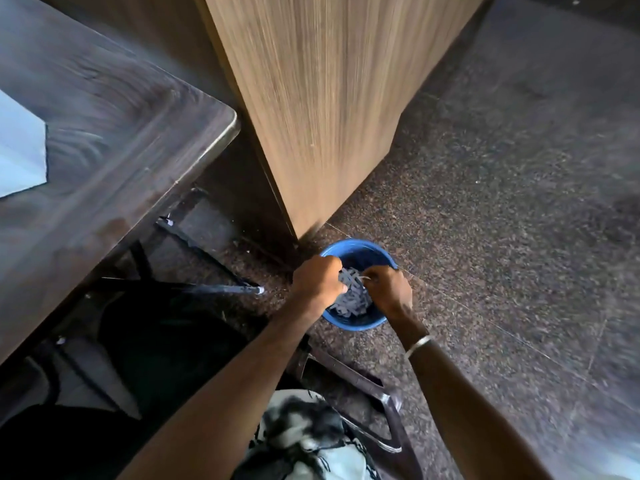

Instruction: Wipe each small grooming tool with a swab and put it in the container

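A small blue bucket (360, 323) stands on the floor at the corner of a wooden panel, holding a heap of pale strips (351, 299). Both my hands are over its opening. My left hand (318, 280) is curled into a fist at the left rim, against the top of the heap; what it holds is hidden. My right hand (389, 289) is at the right rim, its fingertips pinched on a thin pale piece (364, 278) that points toward the left hand. The frame is blurred and no grooming tool can be made out.
A dark wooden table (114, 140) with a pale sheet (20, 150) fills the left; its metal legs (207, 258) reach the floor near the bucket. A tall light-wood panel (311, 98) stands behind. The speckled stone floor (502, 202) spreads right. A chair edge (374, 403) and patterned cloth (311, 441) lie below.
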